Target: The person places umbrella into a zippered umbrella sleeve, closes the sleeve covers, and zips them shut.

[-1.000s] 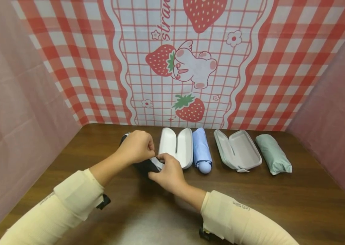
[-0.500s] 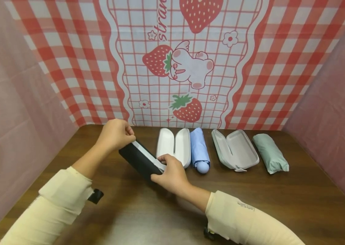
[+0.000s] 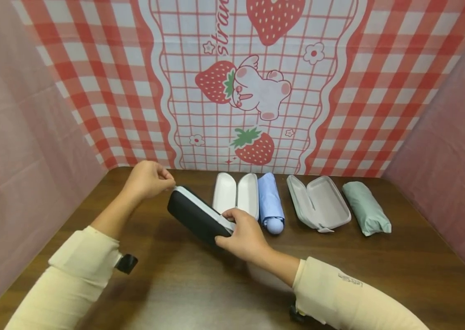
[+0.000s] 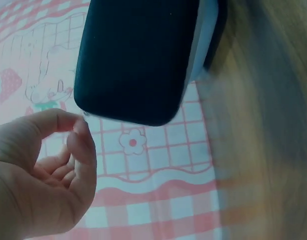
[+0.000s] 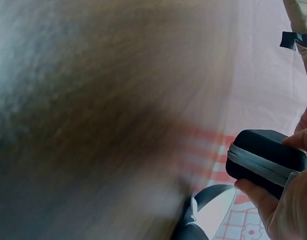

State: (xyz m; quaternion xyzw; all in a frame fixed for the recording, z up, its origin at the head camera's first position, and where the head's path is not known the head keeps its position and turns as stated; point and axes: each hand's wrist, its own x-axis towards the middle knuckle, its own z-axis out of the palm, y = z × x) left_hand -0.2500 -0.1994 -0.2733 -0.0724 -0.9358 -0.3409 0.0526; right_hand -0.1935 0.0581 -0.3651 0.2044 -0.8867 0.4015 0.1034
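From the head: clasping the black case (image 3: 197, 220) at its near right end with the right hand (image 3: 245, 234), thumb to the near side, holding slantwise over the table (image 3: 191, 288), left of an open white case (image 3: 225, 190). Reaching to its far left end with the left hand (image 3: 146, 181).

From the left wrist: pinching a tiny tab (image 4: 86, 114), blurred, at the corner, with fingers curled.

From the right wrist: clamped on the case, beside the grey zip band (image 5: 256, 165).

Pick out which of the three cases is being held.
The black case, gripped in the right hand; the white case and grey-lined case lie open on the table.
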